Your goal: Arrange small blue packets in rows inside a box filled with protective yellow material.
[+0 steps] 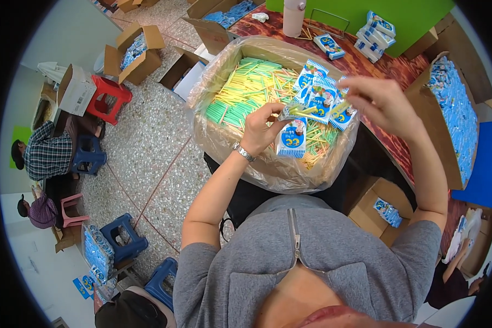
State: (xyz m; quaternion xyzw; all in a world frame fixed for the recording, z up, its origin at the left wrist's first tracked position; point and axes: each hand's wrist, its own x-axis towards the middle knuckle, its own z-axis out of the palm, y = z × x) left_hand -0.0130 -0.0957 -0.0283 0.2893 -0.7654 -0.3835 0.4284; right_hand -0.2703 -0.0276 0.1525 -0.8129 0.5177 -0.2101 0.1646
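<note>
Packet (296, 111) is pinched in left fingers (268, 111) above sticks (251, 87), right fingers (362, 86) curled, hold unclear.

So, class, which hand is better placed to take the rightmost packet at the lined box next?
Likely the right hand: it hangs close beside that packet; the left hand, farther away, seems to pinch another packet.
</note>
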